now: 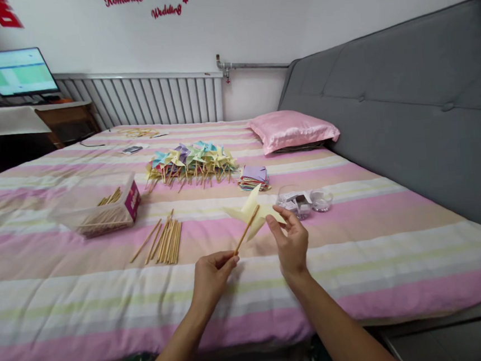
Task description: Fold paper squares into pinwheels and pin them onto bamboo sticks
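A pale yellow paper pinwheel (249, 206) on a thin wooden stick (246, 231) is held up over the bed's near side. My left hand (213, 275) pinches the lower end of that stick between thumb and fingers. At the right, my right hand (290, 241) has its thumb and fingertips on one blade of the pinwheel. The stick lies across the side of the pinwheel facing me. Loose wooden sticks (170, 243) lie in a bunch to the left of my hands.
A clear plastic box (100, 218) holds more sticks at left. Finished pinwheels (192, 156) lie piled beyond, near a stack of coloured paper (254, 176). Small clear containers (299, 202) stand right. Farther off are a pink pillow (292, 128) and grey headboard (406, 98).
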The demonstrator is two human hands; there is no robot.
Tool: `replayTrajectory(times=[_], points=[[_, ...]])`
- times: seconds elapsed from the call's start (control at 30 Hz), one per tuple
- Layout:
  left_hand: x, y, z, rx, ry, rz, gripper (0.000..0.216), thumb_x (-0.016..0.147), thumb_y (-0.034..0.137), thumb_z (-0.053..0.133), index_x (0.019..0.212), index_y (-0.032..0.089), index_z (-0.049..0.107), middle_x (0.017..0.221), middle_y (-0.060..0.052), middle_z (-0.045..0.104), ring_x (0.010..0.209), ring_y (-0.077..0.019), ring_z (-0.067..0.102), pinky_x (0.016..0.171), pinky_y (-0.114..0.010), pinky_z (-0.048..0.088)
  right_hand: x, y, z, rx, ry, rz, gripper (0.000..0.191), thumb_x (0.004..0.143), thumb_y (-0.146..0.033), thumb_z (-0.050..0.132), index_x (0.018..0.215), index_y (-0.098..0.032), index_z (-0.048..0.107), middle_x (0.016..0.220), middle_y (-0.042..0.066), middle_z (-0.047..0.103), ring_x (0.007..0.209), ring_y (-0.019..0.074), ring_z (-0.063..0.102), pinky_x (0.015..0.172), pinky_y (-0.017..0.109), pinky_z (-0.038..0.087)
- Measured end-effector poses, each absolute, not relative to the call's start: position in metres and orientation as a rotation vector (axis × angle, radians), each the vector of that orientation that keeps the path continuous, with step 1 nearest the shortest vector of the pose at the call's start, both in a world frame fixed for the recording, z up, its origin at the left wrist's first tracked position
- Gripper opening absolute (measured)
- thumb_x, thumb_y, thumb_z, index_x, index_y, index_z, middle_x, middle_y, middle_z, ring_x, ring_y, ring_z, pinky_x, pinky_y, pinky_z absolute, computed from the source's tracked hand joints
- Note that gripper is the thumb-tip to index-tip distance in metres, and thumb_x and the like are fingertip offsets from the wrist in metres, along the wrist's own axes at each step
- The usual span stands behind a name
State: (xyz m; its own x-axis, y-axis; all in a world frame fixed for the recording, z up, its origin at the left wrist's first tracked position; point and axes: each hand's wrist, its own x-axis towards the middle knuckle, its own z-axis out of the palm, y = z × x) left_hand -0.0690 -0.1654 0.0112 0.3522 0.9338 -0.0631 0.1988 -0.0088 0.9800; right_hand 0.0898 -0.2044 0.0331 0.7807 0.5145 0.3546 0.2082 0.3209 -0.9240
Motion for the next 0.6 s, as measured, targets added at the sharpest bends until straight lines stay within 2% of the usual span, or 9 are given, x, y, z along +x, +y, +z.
replayTrajectory(times=[0.07,0.17,0.27,0.43,0.6], points=[[-0.0706,-0.1644,0.0094,1.542,1.077,0.82,0.024,0.066,0.031,0.067,0.081,0.013,0.074,0.081,-0.008,0.074,0.077,-0.0235,0.068,0.067,-0.027,0.051,0.0944,-0.2032,0.0329,-1.226,-0.683,0.239,0.041,0.07,-0.037,0.067,0.104,-0.015,0.061,0.102,0.01,0.065,0.092,0.0203,0.06,0.079,0.033,0.047],[-0.0713,-0.1636,0.0076,1.626,1.067,0.806,0.022,0.069,0.031,0.065,0.081,0.015,0.074,0.082,-0.007,0.074,0.077,-0.0235,0.068,0.067,-0.027,0.05,0.0996,-0.2031,0.0328,-1.224,-0.722,0.246,0.031,0.071,-0.035,0.066,0.095,-0.015,0.066,0.094,0.008,0.068,0.088,0.0202,0.061,0.082,0.035,0.046],[-0.0712,-0.1632,0.0084,1.683,1.064,0.795,0.021,0.071,0.031,0.063,0.081,0.016,0.074,0.081,-0.006,0.074,0.076,-0.0232,0.068,0.066,-0.026,0.05,0.1013,-0.2041,0.0322,-1.273,-0.755,0.258,0.024,0.072,-0.036,0.065,0.083,-0.015,0.069,0.083,0.006,0.069,0.081,0.0207,0.062,0.078,0.034,0.046],[-0.0716,-0.1643,0.0111,1.668,1.067,0.801,0.021,0.071,0.031,0.063,0.081,0.016,0.074,0.08,-0.005,0.074,0.076,-0.0231,0.068,0.065,-0.026,0.05,0.0979,-0.2044,0.0301,-1.298,-0.731,0.331,0.025,0.071,-0.038,0.064,0.078,-0.015,0.068,0.071,0.002,0.066,0.069,0.0177,0.058,0.066,0.029,0.045],[-0.0728,-0.1631,0.0079,1.683,1.07,0.797,0.022,0.07,0.032,0.064,0.081,0.015,0.074,0.081,-0.005,0.074,0.076,-0.0234,0.068,0.065,-0.026,0.05,0.0965,-0.2037,0.0307,-1.265,-0.707,0.409,0.026,0.07,-0.039,0.064,0.077,-0.015,0.067,0.07,0.002,0.064,0.068,0.0168,0.056,0.064,0.028,0.044]])
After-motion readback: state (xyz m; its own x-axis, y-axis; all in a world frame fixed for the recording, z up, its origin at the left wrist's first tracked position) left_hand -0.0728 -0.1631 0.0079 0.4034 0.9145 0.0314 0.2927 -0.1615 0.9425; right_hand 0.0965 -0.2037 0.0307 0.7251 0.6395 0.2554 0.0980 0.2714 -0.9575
